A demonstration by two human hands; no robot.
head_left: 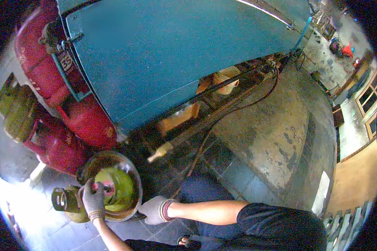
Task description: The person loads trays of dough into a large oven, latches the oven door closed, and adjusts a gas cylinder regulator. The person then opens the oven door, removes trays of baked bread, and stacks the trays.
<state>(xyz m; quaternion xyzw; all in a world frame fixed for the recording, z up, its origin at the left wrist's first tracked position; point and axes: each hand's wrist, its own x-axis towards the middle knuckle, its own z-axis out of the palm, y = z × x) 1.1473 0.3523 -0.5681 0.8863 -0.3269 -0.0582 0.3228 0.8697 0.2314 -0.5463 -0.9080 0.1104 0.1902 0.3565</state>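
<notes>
1 tub [139, 183], 1 cylinder [125, 189] inside; left grip [94, 193] half-curled at cylinder top, hold unclear; right grip [151, 210] by tub's right rim, closure cannot be told

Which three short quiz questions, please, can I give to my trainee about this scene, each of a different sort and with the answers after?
1. What is inside the round tub? (a) a red cylinder (b) a green cylinder (c) a white bucket
2. True or false: the left hand wears a glove, but the right hand is bare.
3. Fill in the colour: the large panel beside the red cylinders is ____.

Key: 1 b; 2 false; 3 blue.
</notes>
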